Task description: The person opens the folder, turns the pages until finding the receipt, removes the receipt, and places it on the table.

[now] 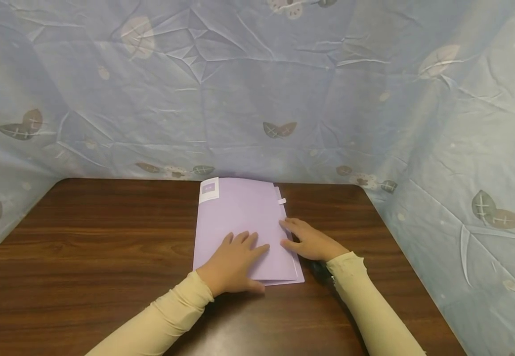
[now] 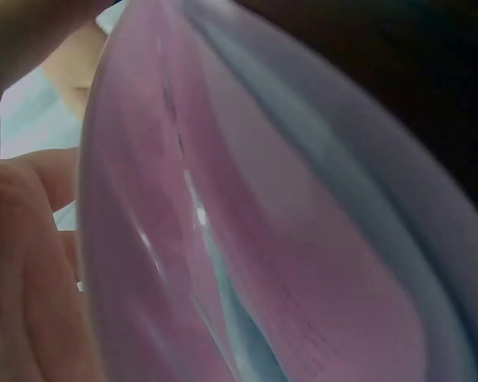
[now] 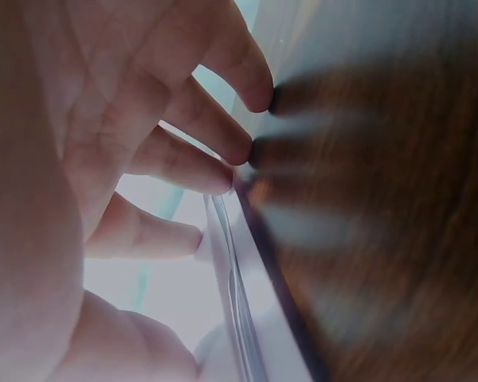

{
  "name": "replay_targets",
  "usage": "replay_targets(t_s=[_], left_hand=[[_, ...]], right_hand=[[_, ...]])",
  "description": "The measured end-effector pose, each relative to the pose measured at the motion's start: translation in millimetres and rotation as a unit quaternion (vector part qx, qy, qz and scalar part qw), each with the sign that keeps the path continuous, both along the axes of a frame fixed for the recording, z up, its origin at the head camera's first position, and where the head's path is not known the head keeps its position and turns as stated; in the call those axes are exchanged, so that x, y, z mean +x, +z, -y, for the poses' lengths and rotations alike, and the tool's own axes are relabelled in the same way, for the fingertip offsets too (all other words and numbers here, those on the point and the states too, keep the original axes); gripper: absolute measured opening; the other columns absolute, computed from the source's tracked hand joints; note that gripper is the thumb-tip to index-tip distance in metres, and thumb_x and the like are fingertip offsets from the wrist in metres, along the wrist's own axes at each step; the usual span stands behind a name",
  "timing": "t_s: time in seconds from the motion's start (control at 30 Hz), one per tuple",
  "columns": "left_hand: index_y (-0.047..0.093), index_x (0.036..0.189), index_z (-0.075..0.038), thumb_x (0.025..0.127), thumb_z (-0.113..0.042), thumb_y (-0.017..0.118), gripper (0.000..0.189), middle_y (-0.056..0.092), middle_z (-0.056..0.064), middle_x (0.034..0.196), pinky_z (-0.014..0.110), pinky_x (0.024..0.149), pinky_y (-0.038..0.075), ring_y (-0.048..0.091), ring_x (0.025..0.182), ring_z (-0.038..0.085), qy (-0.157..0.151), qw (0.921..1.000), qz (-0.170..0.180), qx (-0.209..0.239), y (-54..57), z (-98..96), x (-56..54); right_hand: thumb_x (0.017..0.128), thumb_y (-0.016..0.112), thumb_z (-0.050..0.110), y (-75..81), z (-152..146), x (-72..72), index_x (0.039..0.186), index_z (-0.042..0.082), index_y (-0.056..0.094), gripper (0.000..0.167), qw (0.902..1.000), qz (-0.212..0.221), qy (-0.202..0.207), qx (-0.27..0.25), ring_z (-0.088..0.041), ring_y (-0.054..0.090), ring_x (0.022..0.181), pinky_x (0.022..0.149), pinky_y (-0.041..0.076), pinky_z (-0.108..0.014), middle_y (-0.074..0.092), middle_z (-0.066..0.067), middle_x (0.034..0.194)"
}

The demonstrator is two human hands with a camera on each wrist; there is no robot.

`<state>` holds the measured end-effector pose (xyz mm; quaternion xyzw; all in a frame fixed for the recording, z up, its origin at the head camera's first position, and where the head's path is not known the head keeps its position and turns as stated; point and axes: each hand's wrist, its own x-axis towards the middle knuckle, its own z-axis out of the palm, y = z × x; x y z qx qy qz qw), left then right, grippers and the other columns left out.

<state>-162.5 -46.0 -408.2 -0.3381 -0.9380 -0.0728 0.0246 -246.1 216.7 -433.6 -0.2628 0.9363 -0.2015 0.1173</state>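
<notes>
A lilac document folder [image 1: 239, 207] lies closed on the brown wooden table, with a white label [image 1: 209, 190] at its far left corner and a small white tab [image 1: 281, 201] on its right side. My left hand [image 1: 233, 264] rests with spread fingers on the near part of the cover. Along the right edge lies my right hand [image 1: 308, 240], thumb and index fingertip at the cover. In the right wrist view the other fingers [image 3: 207, 131] reach down to the tabletop beside that edge. Inner layers [image 2: 303, 215] of the folder bow apart at the near edge in the left wrist view.
The wood-grain table [image 1: 97, 247] extends on both sides of the folder. A pale blue curtain [image 1: 239, 99] with leaf prints hangs behind the table and along its sides. Some dark object [image 1: 321, 271] shows beneath the right wrist.
</notes>
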Motion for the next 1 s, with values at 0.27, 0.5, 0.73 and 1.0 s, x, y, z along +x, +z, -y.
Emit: replay_targets(t_s=[0.27,0.5,0.73,1.0], left_hand=[[0.064,0.138,-0.016,0.077,-0.062,0.083,0.078,0.058,0.018,0.141,0.061,0.105,0.045,0.053,0.132,0.039,0.005,0.9984,-0.051,-0.023,-3.8,-4.7,2.0],[0.065,0.139,-0.016,0.082,-0.062,0.078,0.074,0.057,0.019,0.143,0.062,0.107,0.043,0.052,0.134,0.040,0.006,0.9990,-0.042,-0.015,-3.4,-2.3,1.3],[0.066,0.138,-0.017,0.084,-0.061,0.076,0.070,0.057,0.016,0.144,0.064,0.107,0.042,0.051,0.136,0.038,0.010,0.9990,-0.043,-0.012,-5.5,1.2,-0.3],[0.069,0.129,-0.016,0.083,-0.060,0.077,0.065,0.062,0.014,0.135,0.066,0.100,0.046,0.056,0.130,0.036,0.009,0.9982,-0.059,0.002,-4.3,3.4,-0.8]], right_hand=[[0.105,0.057,0.042,-3.0,-0.6,-1.1,0.160,0.011,0.039,0.066,0.9999,-0.005,-0.001,0.010,-0.040,0.030,0.152,0.119,0.029,-0.060,0.032,-0.021,0.166],[0.105,0.057,0.043,-3.0,-1.8,-1.8,0.160,0.012,0.040,0.065,0.9999,-0.007,-0.001,0.015,-0.041,0.031,0.152,0.119,0.031,-0.061,0.033,-0.020,0.165],[0.105,0.057,0.042,-2.3,-2.3,-2.2,0.159,0.011,0.041,0.065,0.9999,-0.004,0.002,0.009,-0.041,0.031,0.152,0.119,0.030,-0.061,0.033,-0.021,0.165],[0.106,0.056,0.040,-4.9,-5.3,-3.6,0.159,0.009,0.040,0.063,1.0000,-0.003,0.004,0.000,-0.039,0.031,0.153,0.121,0.028,-0.060,0.033,-0.020,0.166]])
